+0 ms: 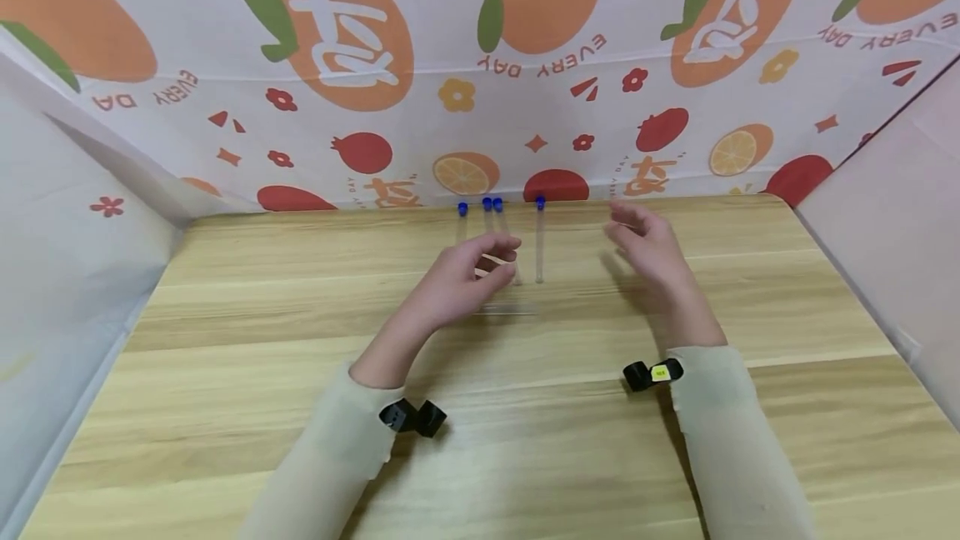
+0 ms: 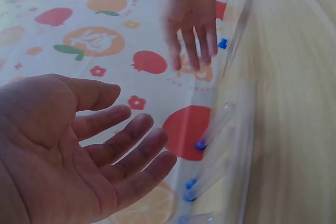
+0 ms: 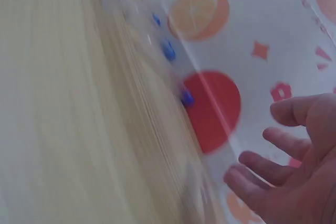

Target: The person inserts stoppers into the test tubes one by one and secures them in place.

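Note:
My left hand point(image 1: 474, 277) hovers over the table, fingers relaxed and nothing in its grasp, as its palm in the left wrist view also shows. Beneath and beyond it lie slim clear tubes with blue caps, one with its cap point(image 1: 462, 209) at the far left and a pair point(image 1: 498, 205) close together. Another capped tube point(image 1: 539, 244) lies just right of its fingertips. A clear tube point(image 1: 506, 309) lies crosswise nearer me, partly hidden by the hand. My right hand point(image 1: 647, 242), also holding nothing, is raised farther right; a loose-looking blue cap point(image 2: 223, 43) shows beside it in the left wrist view.
The wooden table point(image 1: 525, 457) meets a fruit-printed cloth point(image 1: 420, 132) standing along its back edge. The tubes' caps point toward that cloth. White side panels point(image 1: 67, 290) stand at left and right.

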### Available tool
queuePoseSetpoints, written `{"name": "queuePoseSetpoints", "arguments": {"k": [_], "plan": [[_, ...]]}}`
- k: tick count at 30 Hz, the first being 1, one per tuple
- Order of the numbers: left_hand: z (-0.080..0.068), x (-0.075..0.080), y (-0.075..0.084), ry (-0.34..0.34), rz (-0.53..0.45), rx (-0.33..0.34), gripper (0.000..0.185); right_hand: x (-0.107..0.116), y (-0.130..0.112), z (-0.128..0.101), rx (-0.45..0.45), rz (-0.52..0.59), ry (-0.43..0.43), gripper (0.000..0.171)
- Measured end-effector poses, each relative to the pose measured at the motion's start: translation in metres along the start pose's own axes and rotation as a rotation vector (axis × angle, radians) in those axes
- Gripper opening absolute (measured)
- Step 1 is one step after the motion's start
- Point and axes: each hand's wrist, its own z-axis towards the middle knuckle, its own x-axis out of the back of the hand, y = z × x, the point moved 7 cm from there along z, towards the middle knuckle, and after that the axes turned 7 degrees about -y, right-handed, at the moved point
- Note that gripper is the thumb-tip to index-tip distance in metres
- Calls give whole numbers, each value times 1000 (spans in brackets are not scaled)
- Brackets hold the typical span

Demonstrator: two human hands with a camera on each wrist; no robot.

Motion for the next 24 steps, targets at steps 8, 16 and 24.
{"name": "queuePoseSetpoints", "arguments": {"k": [8,16,24], "plan": [[-5,7,4,-18,199,-11,26,63,13,-9,-28,-425,162,48],[-1,-3,1,-83,373,2,21,66,33,-3,-96,-631,-6,66],[-3,-13,-7,-175,610,81,25,53,35,-1,-96,-798,-137,66]]}}
